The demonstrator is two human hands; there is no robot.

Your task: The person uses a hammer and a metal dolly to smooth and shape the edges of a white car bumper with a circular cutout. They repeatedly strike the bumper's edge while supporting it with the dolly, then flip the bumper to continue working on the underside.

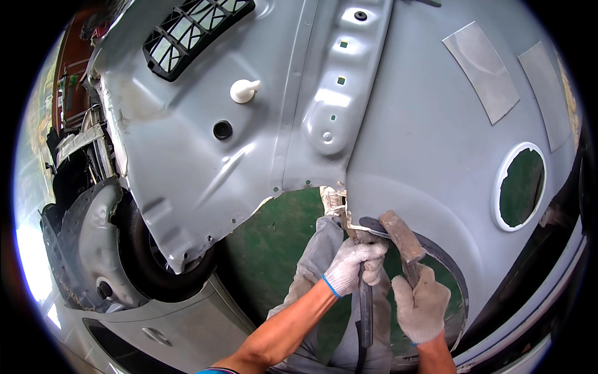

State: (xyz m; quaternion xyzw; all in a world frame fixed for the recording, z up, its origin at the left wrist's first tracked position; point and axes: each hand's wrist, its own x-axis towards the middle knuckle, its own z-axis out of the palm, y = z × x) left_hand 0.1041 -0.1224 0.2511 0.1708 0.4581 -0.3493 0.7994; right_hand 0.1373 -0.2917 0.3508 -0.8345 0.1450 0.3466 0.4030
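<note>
Grey car body panel (423, 118): spans most of the view; its curved arch edge (450, 257) lies beside the hammer (402, 237). Right hand (423, 303): wrapped round the hammer's handle; contact with the edge cannot be determined. Left hand (357, 265): clenched about a dark bar (366, 315), remainder projecting below. White fitting (243, 91): on the panel, well apart from both hands.

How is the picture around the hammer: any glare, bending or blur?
Head view: hammer, left hand and right hand look fairly sharp; glare spots whiten the grey panel; the far left is washed out; long edges bow toward the picture's rim.
</note>
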